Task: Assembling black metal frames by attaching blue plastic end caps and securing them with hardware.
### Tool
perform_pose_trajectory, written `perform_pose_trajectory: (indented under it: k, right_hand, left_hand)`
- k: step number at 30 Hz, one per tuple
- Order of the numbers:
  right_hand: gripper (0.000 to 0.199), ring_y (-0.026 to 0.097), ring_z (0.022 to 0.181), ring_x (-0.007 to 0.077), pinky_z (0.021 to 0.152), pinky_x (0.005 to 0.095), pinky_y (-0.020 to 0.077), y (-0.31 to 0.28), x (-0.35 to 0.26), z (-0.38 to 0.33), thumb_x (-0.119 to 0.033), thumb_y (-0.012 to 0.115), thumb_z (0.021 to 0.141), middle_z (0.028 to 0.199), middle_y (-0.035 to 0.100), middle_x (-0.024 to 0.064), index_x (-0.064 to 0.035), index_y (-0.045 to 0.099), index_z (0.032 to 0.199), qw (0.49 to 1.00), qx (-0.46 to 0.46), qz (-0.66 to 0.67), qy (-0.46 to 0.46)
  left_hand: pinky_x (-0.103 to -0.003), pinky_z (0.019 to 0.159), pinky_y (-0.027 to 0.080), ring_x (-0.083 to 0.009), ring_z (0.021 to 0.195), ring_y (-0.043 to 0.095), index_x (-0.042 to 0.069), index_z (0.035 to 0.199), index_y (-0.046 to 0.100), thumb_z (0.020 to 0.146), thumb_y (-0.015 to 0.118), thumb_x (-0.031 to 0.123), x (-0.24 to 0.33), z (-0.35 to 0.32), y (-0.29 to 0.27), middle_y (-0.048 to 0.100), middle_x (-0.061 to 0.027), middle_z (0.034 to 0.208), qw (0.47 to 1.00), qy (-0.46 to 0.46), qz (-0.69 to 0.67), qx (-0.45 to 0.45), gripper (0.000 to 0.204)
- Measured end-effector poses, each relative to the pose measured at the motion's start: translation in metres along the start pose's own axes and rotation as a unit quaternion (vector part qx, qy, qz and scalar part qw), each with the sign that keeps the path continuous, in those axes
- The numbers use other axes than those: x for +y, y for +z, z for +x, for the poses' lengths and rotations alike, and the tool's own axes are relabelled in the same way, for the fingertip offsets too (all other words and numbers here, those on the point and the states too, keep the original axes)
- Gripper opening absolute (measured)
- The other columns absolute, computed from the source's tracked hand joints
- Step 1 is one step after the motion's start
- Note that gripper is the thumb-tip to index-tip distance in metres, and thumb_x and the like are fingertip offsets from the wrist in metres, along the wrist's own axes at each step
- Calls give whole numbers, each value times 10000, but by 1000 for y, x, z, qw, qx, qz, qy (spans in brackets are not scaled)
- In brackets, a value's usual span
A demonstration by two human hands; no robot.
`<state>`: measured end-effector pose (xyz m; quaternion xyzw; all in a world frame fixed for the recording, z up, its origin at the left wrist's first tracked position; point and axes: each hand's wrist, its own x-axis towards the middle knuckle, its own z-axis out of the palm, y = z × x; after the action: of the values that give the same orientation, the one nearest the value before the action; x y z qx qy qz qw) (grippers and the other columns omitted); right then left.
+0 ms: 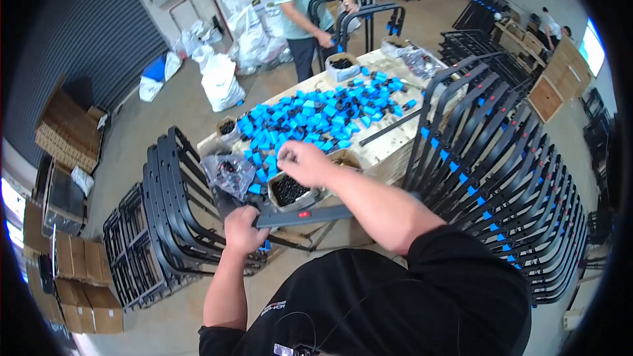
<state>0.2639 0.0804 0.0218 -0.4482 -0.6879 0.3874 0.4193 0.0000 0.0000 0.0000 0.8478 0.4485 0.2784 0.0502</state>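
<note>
My left hand (pixel 244 229) is wrapped round a black metal tube frame (pixel 323 215) at the table's near edge. A small red piece sits on the frame's bar. Above a cut-down container of small black parts (pixel 290 190) hovers my right hand (pixel 305 163), its fingers curled together; anything between them is too small to make out. Just beyond it, a wide heap of blue and black plastic pieces (pixel 316 115) covers much of the wooden table (pixel 386 153). Beside my left hand lies a clear plastic bag (pixel 229 175) with dark parts inside.
Rows of black frames with blue pieces (pixel 501 178) crowd the right; more frames (pixel 178 204) stand at left. Across the table a person (pixel 306 13) handles another frame (pixel 369 16). White sacks (pixel 221 82) and cardboard boxes (pixel 86 283) are on the floor.
</note>
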Motion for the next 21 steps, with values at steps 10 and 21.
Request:
perform_pose_trajectory:
  k: [10, 21]
  right_hand:
    - [222, 631, 724, 155, 662, 317, 517, -141, -63, -287, -192, 704, 938, 830, 663, 71, -22, 647, 1068, 987, 137, -81, 28]
    - [378, 421, 691, 100, 626, 323, 382, -164, 7, -585, -282, 564, 1017, 671, 441, -7, -16, 545, 749, 786, 588, 115, 155]
  left_hand:
    - [-336, 576, 412, -163, 631, 426, 56, 779, 513, 749, 774, -27, 40, -90, 27, 455, -51, 671, 976, -94, -129, 146, 276]
    - [-336, 604, 436, -166, 638, 453, 38, 755, 533, 680, 763, 70, 268, -94, 25, 500, -53, 664, 995, 13, -94, 33, 244]
